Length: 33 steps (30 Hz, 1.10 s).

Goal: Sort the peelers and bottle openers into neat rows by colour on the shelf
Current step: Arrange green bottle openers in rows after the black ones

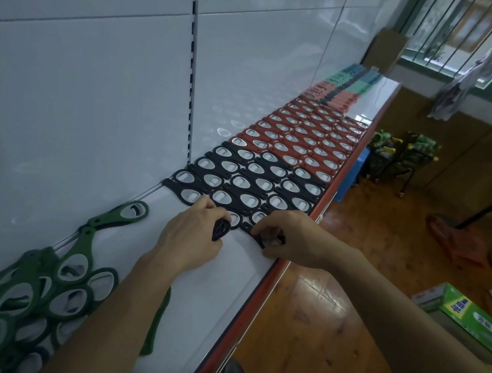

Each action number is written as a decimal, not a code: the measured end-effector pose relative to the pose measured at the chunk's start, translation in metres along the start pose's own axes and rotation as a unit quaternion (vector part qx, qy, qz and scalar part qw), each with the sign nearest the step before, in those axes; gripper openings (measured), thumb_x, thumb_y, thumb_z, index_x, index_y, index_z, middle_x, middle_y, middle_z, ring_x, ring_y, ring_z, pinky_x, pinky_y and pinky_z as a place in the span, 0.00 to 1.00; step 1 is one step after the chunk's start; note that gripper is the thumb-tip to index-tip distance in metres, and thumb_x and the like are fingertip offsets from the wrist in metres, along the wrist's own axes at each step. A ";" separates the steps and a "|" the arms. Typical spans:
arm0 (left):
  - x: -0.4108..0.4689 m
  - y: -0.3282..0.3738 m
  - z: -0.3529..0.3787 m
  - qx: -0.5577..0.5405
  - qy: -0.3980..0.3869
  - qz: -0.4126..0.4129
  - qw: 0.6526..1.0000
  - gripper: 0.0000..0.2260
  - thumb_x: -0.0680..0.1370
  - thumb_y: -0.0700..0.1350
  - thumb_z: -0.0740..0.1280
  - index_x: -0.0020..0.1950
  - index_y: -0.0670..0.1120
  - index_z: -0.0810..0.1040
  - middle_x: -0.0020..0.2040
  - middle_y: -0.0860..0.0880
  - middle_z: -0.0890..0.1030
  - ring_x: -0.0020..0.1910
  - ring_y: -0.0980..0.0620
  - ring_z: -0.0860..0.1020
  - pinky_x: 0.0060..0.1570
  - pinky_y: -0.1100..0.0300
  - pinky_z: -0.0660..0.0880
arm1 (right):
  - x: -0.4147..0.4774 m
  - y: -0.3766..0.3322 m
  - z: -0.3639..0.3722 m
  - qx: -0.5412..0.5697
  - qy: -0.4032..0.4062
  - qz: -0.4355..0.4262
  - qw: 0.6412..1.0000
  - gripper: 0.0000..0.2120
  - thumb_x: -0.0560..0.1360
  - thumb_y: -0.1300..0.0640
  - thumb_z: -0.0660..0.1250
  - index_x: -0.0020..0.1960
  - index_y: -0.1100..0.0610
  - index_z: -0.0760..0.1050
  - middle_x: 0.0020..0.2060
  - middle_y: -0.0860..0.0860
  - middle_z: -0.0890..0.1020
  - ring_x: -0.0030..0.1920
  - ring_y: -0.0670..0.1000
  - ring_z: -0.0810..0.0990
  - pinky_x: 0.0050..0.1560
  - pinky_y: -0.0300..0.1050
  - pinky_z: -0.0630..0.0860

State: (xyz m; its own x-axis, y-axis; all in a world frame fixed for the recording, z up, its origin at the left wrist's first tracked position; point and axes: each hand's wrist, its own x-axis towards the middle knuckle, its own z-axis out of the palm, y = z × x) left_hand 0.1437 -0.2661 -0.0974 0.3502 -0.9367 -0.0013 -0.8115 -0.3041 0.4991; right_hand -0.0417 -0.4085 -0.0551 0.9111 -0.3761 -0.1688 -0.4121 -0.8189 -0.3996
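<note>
Black bottle openers point(248, 183) lie in neat rows on the white shelf point(224, 277), with red bottle openers point(306, 135) in rows behind them. Farther back lie pink, dark and teal peelers point(343, 84). My left hand point(193, 235) grips a small stack of black openers point(220, 229) at the near end of the black rows. My right hand point(286, 238) pinches one black opener point(263, 239) flat against the shelf near the front edge. A loose pile of green bottle openers point(33, 292) sits at the near left.
The shelf's red front edge point(261, 293) runs diagonally; a white back panel point(98, 82) rises behind. Below lie a wooden floor, a blue stool point(352, 172), small carts with green goods point(401, 150) and a green-and-white box point(466, 316) at the right.
</note>
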 end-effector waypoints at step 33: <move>-0.024 -0.072 -0.054 -0.642 0.117 -0.279 0.705 0.03 0.81 0.42 0.68 0.54 0.44 0.79 0.39 0.46 0.77 0.26 0.52 0.70 0.23 0.62 0.67 | 0.114 -0.098 0.071 0.217 0.233 0.079 0.945 0.03 0.74 0.56 0.75 0.43 0.50 0.81 0.39 0.45 0.84 0.40 0.46 0.82 0.48 0.49 0.80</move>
State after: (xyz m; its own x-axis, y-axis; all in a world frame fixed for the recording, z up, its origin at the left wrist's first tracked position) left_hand 0.2194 -0.2127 -0.0865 0.6362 -0.6343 -0.4392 0.5222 -0.0650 0.8503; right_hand 0.1033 -0.3408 -0.0991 0.6924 -0.7120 0.1167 -0.4070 -0.5191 -0.7515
